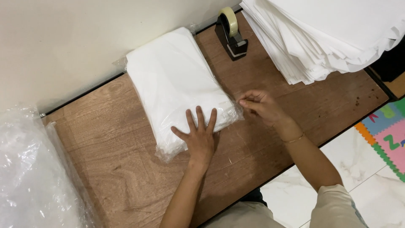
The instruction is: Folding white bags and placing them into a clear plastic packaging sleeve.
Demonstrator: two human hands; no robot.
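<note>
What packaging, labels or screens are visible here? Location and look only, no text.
Clear plastic bag of white sheets: flat rectangle on the wooden table by the wall; left hand flat on its near end, right hand pinching at its near right corner.
Crumpled clear plastic: bottom left, glossy heap.
No labels, signs or screens visible.

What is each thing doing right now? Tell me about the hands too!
Left hand: flat, fingers spread, pressing on the near end of the packet.
Right hand: fingertips pinched together at the packet's corner; what it pinches is too small to tell.
Packet of white sheets: lying flat, wrapped in clear plastic.
Tape dispenser: upright by the wall, roll loaded.
Paper stack: loose, unwrapped, edges uneven.
Clear plastic bags: crumpled heap.
</note>
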